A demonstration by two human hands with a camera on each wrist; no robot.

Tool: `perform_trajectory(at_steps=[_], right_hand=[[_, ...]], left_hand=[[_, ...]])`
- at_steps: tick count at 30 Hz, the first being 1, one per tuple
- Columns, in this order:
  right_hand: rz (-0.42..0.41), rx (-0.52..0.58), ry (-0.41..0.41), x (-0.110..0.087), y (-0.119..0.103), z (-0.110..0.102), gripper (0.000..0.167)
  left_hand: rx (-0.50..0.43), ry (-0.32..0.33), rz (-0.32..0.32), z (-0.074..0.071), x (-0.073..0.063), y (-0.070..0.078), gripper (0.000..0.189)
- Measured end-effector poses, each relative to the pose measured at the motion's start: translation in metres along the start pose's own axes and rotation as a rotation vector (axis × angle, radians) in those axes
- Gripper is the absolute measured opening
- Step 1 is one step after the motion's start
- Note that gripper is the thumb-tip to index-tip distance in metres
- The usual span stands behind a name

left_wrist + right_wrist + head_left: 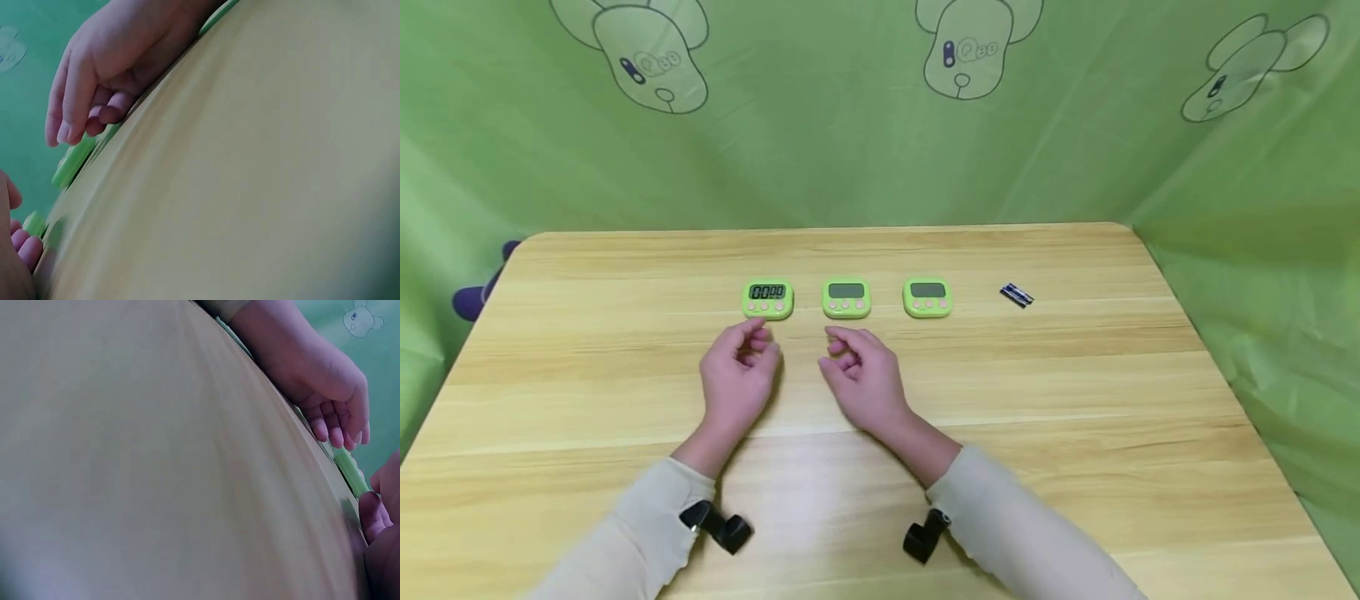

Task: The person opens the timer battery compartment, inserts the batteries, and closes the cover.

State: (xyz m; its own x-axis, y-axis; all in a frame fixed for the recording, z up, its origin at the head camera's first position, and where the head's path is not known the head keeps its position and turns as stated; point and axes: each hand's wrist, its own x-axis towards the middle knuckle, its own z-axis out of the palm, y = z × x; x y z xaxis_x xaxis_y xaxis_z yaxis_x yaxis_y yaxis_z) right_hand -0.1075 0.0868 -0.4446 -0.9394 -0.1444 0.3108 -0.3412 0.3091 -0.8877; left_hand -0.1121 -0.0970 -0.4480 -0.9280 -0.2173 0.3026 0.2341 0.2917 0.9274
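Three green digital timers lie in a row on the table in the head view. The left timer shows 00:00, while the screens of the middle timer and the right timer look blank. My left hand is just in front of the left timer, its forefinger tip at the timer's lower edge; whether they touch I cannot tell. My right hand hovers or rests below the middle timer, apart from it. Both hands have loosely curled fingers and hold nothing. To the right of the timers lie two small dark blue batteries, side by side.
The wooden table fills most of the view, with a green curtain behind its far edge and along the sides. A small purple object shows past the table's left edge. Black wrist cameras sit on both sleeves.
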Motion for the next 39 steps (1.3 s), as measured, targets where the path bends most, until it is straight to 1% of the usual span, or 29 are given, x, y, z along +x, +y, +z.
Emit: perform_trajectory(at_steps=[2,6,7,8,11,14,15,20,23,27,31,35,39], right_hand=[[0.029,0.016,0.028,-0.003,0.002,-0.008,0.038],[0.071,0.012,0.083,-0.006,0.007,-0.021,0.039],[0.074,0.011,0.094,-0.007,0.009,-0.024,0.039],[0.078,0.005,0.106,-0.007,0.005,-0.027,0.039],[0.086,0.007,0.121,-0.007,0.008,-0.032,0.039],[0.105,-0.012,0.142,-0.005,0.009,-0.037,0.039],[0.108,-0.025,0.149,-0.003,0.015,-0.038,0.04],[0.118,-0.156,0.174,0.011,0.019,-0.034,0.045],[0.123,-0.217,0.179,0.022,0.021,-0.03,0.048],[0.164,-0.213,0.187,0.032,0.021,-0.027,0.049],[0.19,-0.208,0.188,0.037,0.019,-0.025,0.048],[0.2,-0.213,0.225,0.038,0.018,-0.024,0.043],[0.206,-0.159,0.258,0.034,0.019,-0.025,0.042]], left_hand=[[0.025,-0.004,0.026,0.008,-0.005,0.002,0.033],[0.133,0.003,0.066,0.026,-0.012,0.003,0.032],[0.158,0.003,0.075,0.03,-0.013,0.004,0.032],[0.18,0.002,0.08,0.035,-0.014,0.004,0.033],[0.216,-0.002,0.099,0.05,-0.012,0.006,0.036],[0.233,-0.012,0.088,0.062,-0.008,0.01,0.036],[0.244,-0.014,0.079,0.066,-0.006,0.011,0.036],[0.321,-0.04,0.011,0.082,0.005,0.014,0.041],[0.359,-0.042,-0.033,0.087,0.011,0.015,0.046],[0.388,-0.04,-0.088,0.087,0.017,0.016,0.047],[0.391,-0.046,-0.11,0.085,0.02,0.017,0.044],[0.337,-0.043,-0.108,0.084,0.02,0.016,0.041],[0.232,-0.024,-0.094,0.081,0.017,0.015,0.042]])
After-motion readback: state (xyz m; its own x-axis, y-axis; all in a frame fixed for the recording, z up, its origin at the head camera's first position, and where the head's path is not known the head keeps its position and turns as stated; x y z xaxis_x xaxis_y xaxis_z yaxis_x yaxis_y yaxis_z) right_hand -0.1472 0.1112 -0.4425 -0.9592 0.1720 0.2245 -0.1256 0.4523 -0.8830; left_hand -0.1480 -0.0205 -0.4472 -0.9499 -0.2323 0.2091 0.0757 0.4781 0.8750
